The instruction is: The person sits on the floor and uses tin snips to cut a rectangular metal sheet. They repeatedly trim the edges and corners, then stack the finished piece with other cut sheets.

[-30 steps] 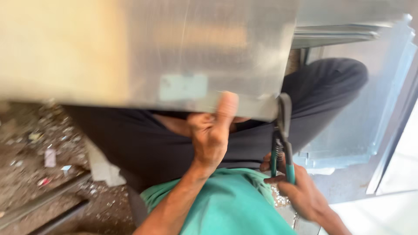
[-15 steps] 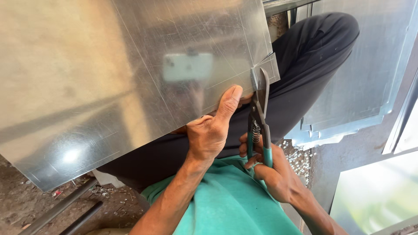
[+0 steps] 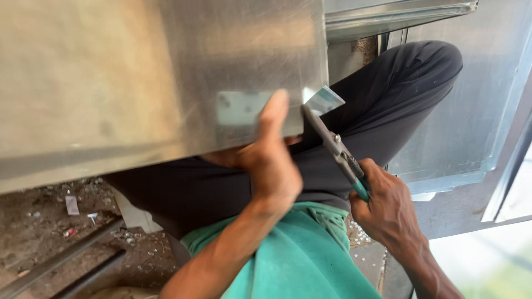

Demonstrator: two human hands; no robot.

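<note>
A large shiny metal sheet [image 3: 138,72] fills the upper left of the head view, resting over my dark-trousered legs. My left hand [image 3: 269,163] grips its lower edge, thumb pressed up on the top face. My right hand [image 3: 388,207] is closed around the green handles of tin snips [image 3: 332,147]. The snips' blades reach up to the sheet's lower right corner, where a small corner piece [image 3: 324,99] is bent outward.
More flat metal sheets [image 3: 471,111] lie on the floor to the right, and another sheet edge [image 3: 399,14] shows at the top. Dirt ground with scraps and two dark metal bars [image 3: 66,260] lies at lower left. Small metal offcuts [image 3: 357,235] lie by my right knee.
The sheet has tilted and shifted. The snips have swung from nearly upright to slanting, with their blades now at the sheet's corner, where a small piece is bent out.
</note>
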